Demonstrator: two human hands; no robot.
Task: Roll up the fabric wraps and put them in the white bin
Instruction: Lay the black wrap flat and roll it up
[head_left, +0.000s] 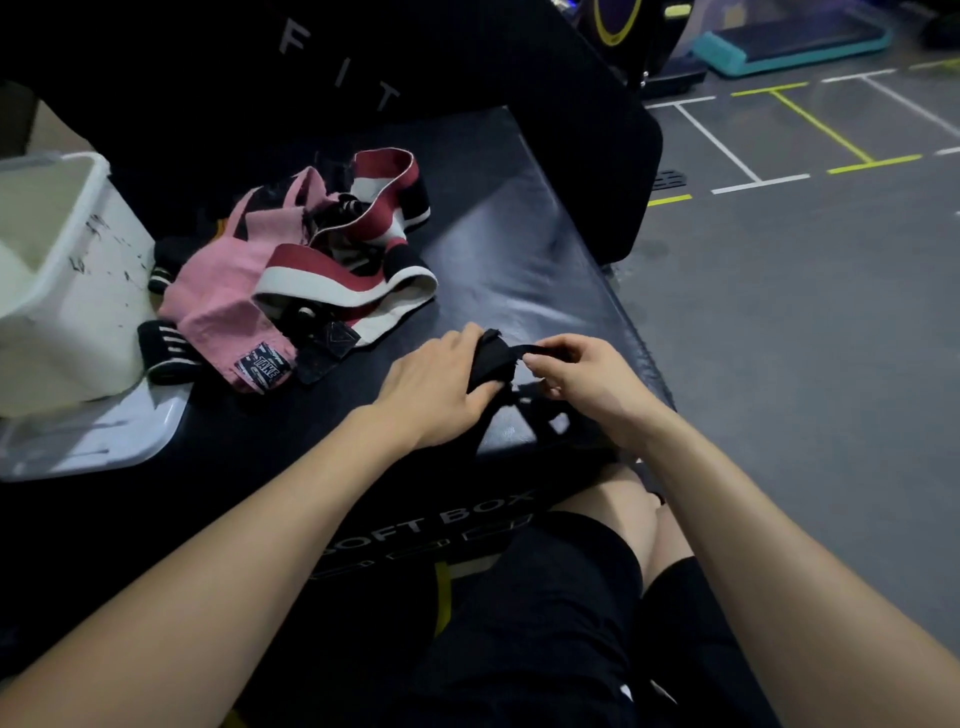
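A black fabric wrap is held between both hands near the front edge of the black soft box. My left hand grips its bunched end, and my right hand pinches the strip just to the right. The wrap's tail hangs down over the box edge. A tangled pile lies further back on the left: a pink wrap, a red and white band and black striped wraps. The white bin stands at the left edge, open at the top.
The bin sits on a clear plastic lid. A black padded block rises behind the pile. Grey gym floor with painted lines lies to the right, a teal step platform far back. My knees are below the box edge.
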